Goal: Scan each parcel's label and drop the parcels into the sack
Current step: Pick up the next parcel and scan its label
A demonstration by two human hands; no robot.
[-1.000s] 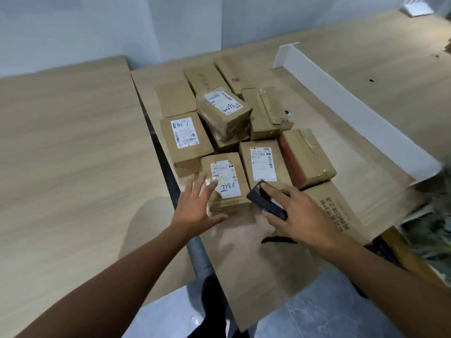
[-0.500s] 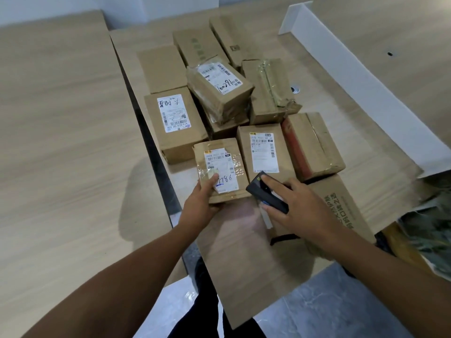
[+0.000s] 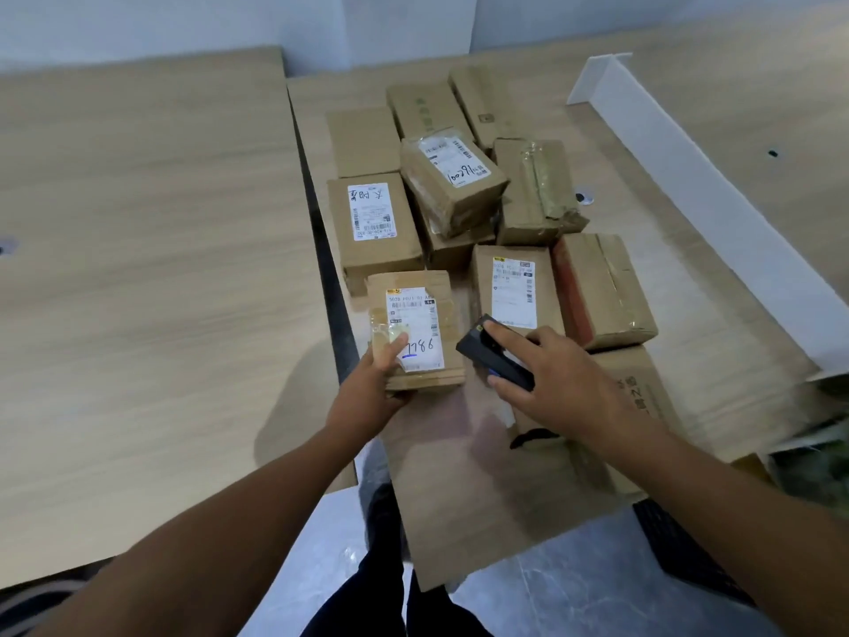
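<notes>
A small brown parcel with a white label marked "7786" in blue is gripped at its near left corner by my left hand, thumb on the label. My right hand holds a black handheld scanner just right of that parcel, its front end pointing up-left toward the label. Several more cardboard parcels lie behind: one with a label beside the scanner, a red-sided one, a labelled one at the left, and a taped one stacked on top. The sack is barely visible at the right edge.
A flattened cardboard sheet overhangs the table's near edge under my hands. A white divider board runs diagonally on the right. A second wooden table lies left, across a dark gap. Grey floor shows below.
My left hand went from hovering open over the "7786" parcel to gripping it and drawing it left, away from its neighbour. The scanner hand stayed beside it.
</notes>
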